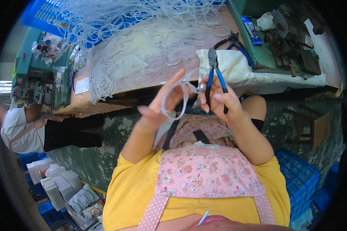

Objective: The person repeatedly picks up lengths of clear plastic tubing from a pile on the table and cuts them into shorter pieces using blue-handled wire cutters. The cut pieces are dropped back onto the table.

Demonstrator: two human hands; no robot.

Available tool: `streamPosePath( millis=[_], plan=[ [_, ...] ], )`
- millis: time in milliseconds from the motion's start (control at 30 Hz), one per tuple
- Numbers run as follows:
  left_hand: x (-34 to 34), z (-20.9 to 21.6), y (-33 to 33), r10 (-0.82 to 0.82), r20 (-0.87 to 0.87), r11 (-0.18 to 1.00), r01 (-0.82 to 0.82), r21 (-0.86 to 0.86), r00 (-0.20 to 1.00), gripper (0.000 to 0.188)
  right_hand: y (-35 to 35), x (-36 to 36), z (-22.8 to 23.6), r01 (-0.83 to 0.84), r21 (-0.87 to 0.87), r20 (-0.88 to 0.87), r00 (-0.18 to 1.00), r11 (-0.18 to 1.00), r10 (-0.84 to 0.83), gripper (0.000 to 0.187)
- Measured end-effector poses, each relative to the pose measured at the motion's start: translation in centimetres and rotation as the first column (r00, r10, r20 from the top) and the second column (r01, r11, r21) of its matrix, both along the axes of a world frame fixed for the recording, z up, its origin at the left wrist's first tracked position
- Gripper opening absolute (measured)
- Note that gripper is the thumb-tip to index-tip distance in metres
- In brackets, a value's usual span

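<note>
Over the lap [198,129], before the desk [142,50], holds pliers [214,67] clamped in the right grip [228,101], pointed outward, probably for safety. Has the clear tube loop [186,98] against the left grip [160,104]; cannot tell if closed.

You can't read any wording here: on your left, the white paper sheet [81,85] on the tabletop [142,54] and, far right, the blue wrapper [251,30] carry marks too small to make out.
</note>
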State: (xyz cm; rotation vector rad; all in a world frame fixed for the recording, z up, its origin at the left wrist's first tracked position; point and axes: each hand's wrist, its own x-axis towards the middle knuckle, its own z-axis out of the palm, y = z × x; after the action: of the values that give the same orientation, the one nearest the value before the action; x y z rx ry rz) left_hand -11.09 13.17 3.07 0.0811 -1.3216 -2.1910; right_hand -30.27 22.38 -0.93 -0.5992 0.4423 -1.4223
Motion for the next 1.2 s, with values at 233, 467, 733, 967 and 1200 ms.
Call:
streamPosePath(
  millis=[233,467,733,967,1200],
  plan=[
    [-1.9,-5.3,1.5,0.486,-0.264,0.391,-0.477,-0.787,0.833,0.132,0.9,3.7,-1.3,-0.294,0.098,0.437,0.871,0.951,0.224,0.043],
    [-0.9,-3.6,0.7,0.766,-0.036,0.534,-0.667,-0.519,0.642,0.062,1.6,2.4,0.8,-0.288,0.281,0.125,0.957,0.915,0.263,0.064],
    [-0.8,-0.6,0.2,0.635,-0.258,0.728,-0.453,0.514,0.728,0.07,3.9,2.7,4.5,-0.083,-0.49,-0.862,-0.104,0.868,-0.497,0.063],
    [-1.2,0.0,0.7,0.68,-0.37,0.729,-0.525,0.44,0.633,0.069,4.0,2.8,4.8,-0.088,-0.541,-0.825,-0.138,0.836,-0.548,0.066],
    [-1.1,-0.1,0.7,0.655,-0.421,0.755,-0.528,0.388,0.627,0.071,3.9,2.9,4.4,-0.088,-0.549,-0.823,-0.118,0.831,-0.556,0.068]
  ],
)
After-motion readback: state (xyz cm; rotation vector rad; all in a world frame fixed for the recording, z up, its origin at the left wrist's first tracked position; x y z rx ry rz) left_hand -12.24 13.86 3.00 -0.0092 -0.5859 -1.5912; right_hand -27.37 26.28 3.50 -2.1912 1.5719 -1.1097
